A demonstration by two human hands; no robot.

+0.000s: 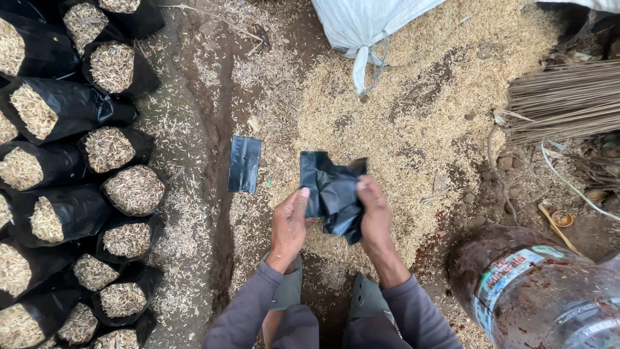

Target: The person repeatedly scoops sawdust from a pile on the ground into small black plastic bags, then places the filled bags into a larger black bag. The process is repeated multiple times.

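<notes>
Both hands grip one crumpled black bag [332, 194], held low over the ground in front of the person's knees. The left hand [289, 227] pinches the bag's left edge, thumb on top and fingers curled behind; the right hand [374, 213] is closed on its right side, thumb pressed into the folds. The bag's top edge stands open and ragged between the two hands, and its lower corner hangs down just beside the right wrist. Under the hands lies a broad heap of rice husks [413, 110] spread over dark soil [213, 84]. A flat, empty black bag [245, 164] lies on the ground to the left of the held one, apart from it. Along the left edge stand rows of filled black bags [77, 194], each packed to the mouth with husks. A white sack [361, 22] sits at the top of the heap, its tied end trailing down. A bundle of thin brown sticks [562, 100] lies at the right, and a large dirty plastic bottle [536, 291] lies on its side at the lower right. Grey sleeves and green sandals [365, 300] show at the bottom.
</notes>
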